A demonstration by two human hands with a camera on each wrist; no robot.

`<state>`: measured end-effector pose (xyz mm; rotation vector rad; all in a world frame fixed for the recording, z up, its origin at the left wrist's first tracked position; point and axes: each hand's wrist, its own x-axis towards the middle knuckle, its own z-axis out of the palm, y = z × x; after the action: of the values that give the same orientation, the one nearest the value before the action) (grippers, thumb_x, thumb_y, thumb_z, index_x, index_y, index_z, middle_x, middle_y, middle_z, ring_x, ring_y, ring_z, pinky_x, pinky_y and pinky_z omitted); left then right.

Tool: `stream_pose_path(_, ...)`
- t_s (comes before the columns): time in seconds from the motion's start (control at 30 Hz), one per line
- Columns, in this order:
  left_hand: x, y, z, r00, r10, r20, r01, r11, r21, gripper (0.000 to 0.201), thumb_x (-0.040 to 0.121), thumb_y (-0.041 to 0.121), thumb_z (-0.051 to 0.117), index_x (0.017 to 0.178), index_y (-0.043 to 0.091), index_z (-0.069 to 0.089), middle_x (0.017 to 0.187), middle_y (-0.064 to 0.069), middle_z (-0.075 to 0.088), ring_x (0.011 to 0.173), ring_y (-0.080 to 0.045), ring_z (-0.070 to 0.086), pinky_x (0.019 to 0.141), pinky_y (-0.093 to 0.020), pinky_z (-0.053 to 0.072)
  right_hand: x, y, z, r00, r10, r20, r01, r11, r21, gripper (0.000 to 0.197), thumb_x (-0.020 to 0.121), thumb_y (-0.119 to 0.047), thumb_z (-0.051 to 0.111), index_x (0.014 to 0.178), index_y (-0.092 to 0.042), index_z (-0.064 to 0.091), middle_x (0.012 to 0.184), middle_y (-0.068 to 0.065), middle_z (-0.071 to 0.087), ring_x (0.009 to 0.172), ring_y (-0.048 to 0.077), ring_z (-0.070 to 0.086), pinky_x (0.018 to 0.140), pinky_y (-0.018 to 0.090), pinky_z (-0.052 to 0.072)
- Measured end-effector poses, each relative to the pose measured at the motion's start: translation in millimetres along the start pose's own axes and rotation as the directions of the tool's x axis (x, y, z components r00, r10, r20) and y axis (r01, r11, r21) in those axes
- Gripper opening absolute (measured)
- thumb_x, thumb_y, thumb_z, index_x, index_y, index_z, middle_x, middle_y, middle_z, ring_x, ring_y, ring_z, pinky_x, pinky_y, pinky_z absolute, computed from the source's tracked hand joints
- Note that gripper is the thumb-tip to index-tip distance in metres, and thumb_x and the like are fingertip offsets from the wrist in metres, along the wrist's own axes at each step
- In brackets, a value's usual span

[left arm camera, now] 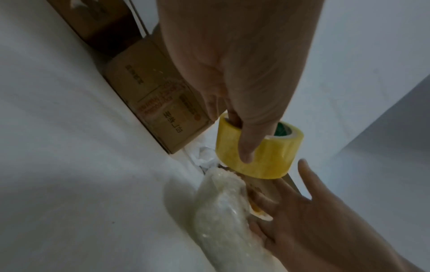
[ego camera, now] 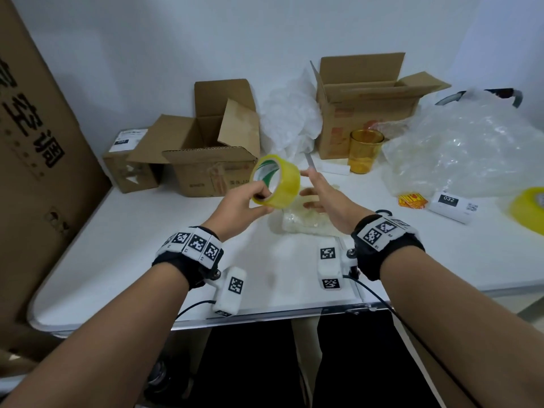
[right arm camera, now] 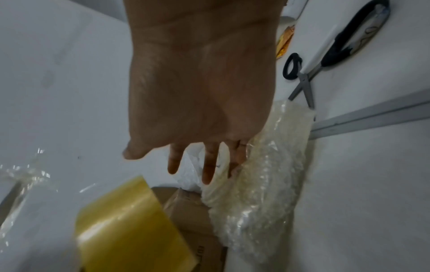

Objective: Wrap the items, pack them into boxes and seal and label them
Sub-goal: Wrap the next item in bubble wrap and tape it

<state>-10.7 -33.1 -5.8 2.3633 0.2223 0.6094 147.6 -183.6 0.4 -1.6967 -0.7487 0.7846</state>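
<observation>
My left hand (ego camera: 250, 198) holds a yellow tape roll (ego camera: 276, 181) above the table, fingers through its core and thumb on the outside; the left wrist view shows the tape roll (left arm camera: 263, 152) the same way. My right hand (ego camera: 321, 192) hovers open just right of the roll, fingers straight. Under both hands lies a bubble-wrapped item (ego camera: 306, 219) on the white table (ego camera: 147, 231). The right wrist view shows the wrapped item (right arm camera: 263, 193) by my straight fingertips (right arm camera: 207, 174) and the roll (right arm camera: 130, 226) lower left.
Two open cardboard boxes (ego camera: 212, 142) (ego camera: 365, 98) stand at the back, a small closed box (ego camera: 129, 163) at the left. An amber glass (ego camera: 365, 151), loose bubble wrap (ego camera: 465, 148), a second tape roll (ego camera: 530, 207), labels (ego camera: 412, 201) and scissors (right arm camera: 302, 81) lie to the right.
</observation>
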Motion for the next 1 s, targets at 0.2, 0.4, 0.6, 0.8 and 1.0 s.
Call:
stream_pose_path(0.2,13.6,12.5,16.0,0.999,0.038,0.012,-0.038,0.998,-0.056,0.020,0.083,0.006,0.074,0.083,0.013,0.056,0.084,0.001,0.059,0.079,-0.007,0.049,0.074,-0.012,0.039,-5.0,0.7,-1.4,0.992,-0.107,0.060,0.098,0.985,0.139,0.061,0.090,-0.074,0.028,0.145,-0.047,0.029,0.146,-0.017,0.038,0.128,0.008,0.042,0.095,0.028,0.041)
stream_pose_path(0.4,18.3,9.4,26.9,0.992,0.023,0.123,-0.016,0.998,-0.056,0.018,0.083,0.008,0.075,0.085,0.014,0.058,0.084,0.008,0.059,0.083,-0.014,0.054,0.082,-0.033,0.045,-3.9,3.1,-12.3,0.984,-0.124,0.128,0.080,0.949,0.303,0.035,0.098,-0.053,0.040,0.133,-0.051,0.037,0.131,-0.010,0.051,0.127,0.019,0.049,0.111,0.043,0.037)
stream_pose_path(0.6,21.5,8.0,35.6,0.996,-0.077,0.052,0.084,0.985,-0.149,0.023,0.084,0.009,0.074,0.082,0.020,0.054,0.080,0.014,0.054,0.076,0.000,0.048,0.076,-0.016,0.041,-2.2,10.6,-18.5,0.993,-0.101,0.062,0.063,0.894,0.444,0.012,0.102,-0.030,0.046,0.113,-0.030,0.048,0.106,-0.003,0.066,0.090,0.027,0.061,0.085,0.033,0.046)
stream_pose_path(0.8,23.9,15.7,33.3,0.995,-0.028,0.094,0.029,1.000,-0.010,0.030,0.083,0.006,0.070,0.106,0.022,0.060,0.117,0.010,0.058,0.110,-0.009,0.043,0.094,-0.025,0.036,6.2,16.9,-20.2,0.998,0.020,-0.056,0.016,0.818,0.574,0.011,0.101,-0.020,0.049,0.091,-0.024,0.052,0.085,-0.005,0.065,0.077,0.024,0.057,0.073,0.030,0.040)
stream_pose_path(1.0,31.5,2.6,22.8,0.905,-0.375,0.201,0.424,0.837,-0.345,0.083,0.080,-0.010,0.055,0.141,0.040,0.031,0.156,-0.002,0.021,0.145,-0.016,0.018,0.110,-0.044,0.032,7.7,22.5,-27.7,0.996,0.078,-0.047,-0.029,0.762,0.647,0.014,0.100,-0.019,0.049,0.088,-0.024,0.053,0.098,0.004,0.060,0.086,0.027,0.057,0.083,0.035,0.045)
